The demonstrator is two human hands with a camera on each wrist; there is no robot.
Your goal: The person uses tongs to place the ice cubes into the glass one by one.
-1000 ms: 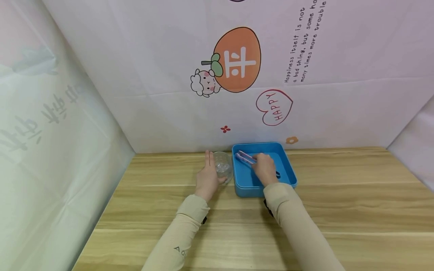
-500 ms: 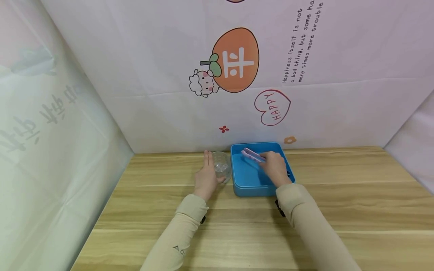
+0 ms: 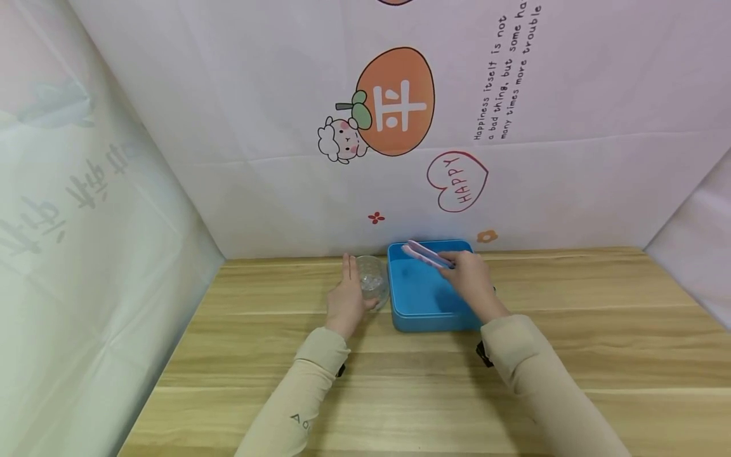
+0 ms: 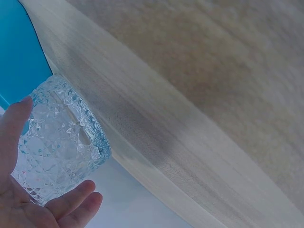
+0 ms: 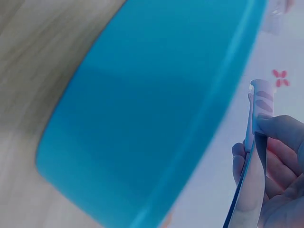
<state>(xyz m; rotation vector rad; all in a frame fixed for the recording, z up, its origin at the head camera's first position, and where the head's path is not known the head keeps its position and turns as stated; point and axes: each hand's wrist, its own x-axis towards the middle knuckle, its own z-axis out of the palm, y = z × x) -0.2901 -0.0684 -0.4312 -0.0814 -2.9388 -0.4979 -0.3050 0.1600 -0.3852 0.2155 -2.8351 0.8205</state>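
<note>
My left hand (image 3: 344, 306) holds a clear glass (image 3: 374, 282) from its left side, thumb at the near side and fingers at the far side. Faceted relief covers the glass (image 4: 61, 137) in the left wrist view; clear lumps show inside it from the head view. In my right hand (image 3: 473, 280) is a pair of tongs (image 3: 427, 254) with pale pink tips, pinched between thumb and fingers. The tips point left, over the far part of a blue box (image 3: 422, 322). In the right wrist view the tongs (image 5: 256, 166) have metal arms, with nothing visible between the tips.
Right up against the glass stands the blue box, its wall (image 5: 152, 104) filling much of the right wrist view. Both are at the back of a wooden table (image 3: 400, 400), near a white printed backdrop (image 3: 274, 203). A pale sheet (image 3: 114, 304) hangs at the left.
My right hand has lifted the tongs from inside the blue box and drawn back to the right. My left hand stays on the glass.
</note>
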